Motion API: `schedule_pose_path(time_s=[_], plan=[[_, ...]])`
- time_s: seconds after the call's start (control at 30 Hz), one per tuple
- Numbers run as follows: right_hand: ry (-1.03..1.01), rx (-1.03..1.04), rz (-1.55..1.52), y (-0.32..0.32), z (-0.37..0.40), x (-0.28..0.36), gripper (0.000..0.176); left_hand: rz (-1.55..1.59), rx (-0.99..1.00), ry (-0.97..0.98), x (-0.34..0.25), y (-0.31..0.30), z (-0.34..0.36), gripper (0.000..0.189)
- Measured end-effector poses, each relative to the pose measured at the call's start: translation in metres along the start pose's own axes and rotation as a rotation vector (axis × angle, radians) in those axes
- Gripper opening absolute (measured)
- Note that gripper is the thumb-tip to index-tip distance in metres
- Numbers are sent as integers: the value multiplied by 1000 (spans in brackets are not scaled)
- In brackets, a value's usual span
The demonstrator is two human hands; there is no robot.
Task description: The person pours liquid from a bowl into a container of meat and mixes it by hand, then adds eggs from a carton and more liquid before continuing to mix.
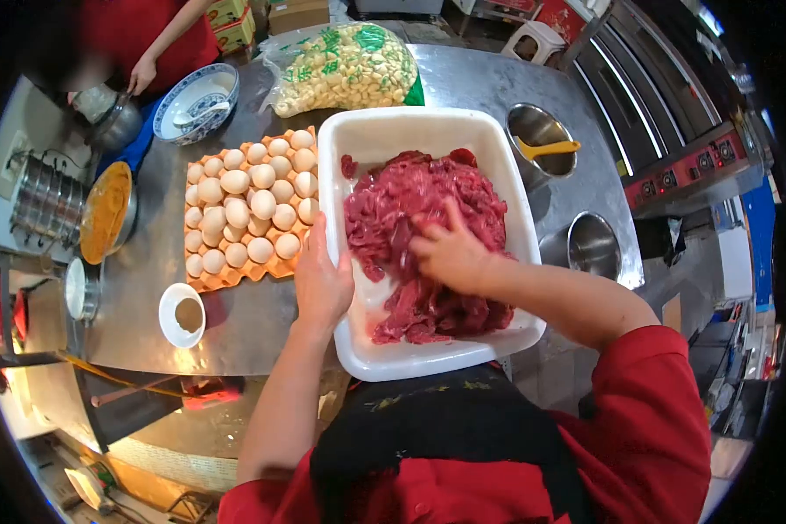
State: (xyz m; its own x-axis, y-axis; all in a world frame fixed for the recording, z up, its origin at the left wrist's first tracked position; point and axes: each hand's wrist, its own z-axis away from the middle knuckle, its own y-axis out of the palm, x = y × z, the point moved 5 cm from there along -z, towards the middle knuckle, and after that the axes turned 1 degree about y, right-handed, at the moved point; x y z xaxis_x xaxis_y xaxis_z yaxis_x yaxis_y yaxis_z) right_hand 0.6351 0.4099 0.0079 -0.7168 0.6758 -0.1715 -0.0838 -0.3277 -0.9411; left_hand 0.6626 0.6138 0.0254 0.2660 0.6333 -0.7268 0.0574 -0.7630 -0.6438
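A white rectangular plastic tub stands at the table's near edge, right before my body. Sliced raw red meat lies heaped inside it, wet and glossy. My left hand grips the tub's left rim, the thumb by the edge and the fingers along the outer wall. Down in the meat is my right hand, its forefinger stretched out and the other fingers curled into the slices. Some of those fingertips are hidden by the meat.
Left of the tub sits an orange tray of eggs, beside a small white bowl holding brown powder. Behind are a bag of peeled garlic and a blue-patterned bowl. Steel pots stand right. A co-worker's hand holds a pot.
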Motion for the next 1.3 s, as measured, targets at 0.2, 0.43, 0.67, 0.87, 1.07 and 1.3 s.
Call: schedule_pose_path(time_s=[0.2, 0.43, 0.67, 0.87, 1.07, 1.3], plan=[[368, -49, -165, -10, -50, -89, 33, 14, -10, 5, -1, 1, 3, 66], [623, -368, -431, -4, -119, -23, 47, -39, 27, -43, -7, 0, 2, 66], [93, 50, -572, 5, 13, 68, 53, 35, -12, -13, 0, 3, 1, 62], [232, 236, -240, -4, 88, 28, 51, 72, -75, 45, -2, 0, 8, 63], [727, 90, -597, 29, 59, 15, 74, 113, -48, -88, -4, -1, 9, 65], [1089, -584, -2137, 50, -42, 22, 70, 145, -76, -65, -2, -1, 11, 66]])
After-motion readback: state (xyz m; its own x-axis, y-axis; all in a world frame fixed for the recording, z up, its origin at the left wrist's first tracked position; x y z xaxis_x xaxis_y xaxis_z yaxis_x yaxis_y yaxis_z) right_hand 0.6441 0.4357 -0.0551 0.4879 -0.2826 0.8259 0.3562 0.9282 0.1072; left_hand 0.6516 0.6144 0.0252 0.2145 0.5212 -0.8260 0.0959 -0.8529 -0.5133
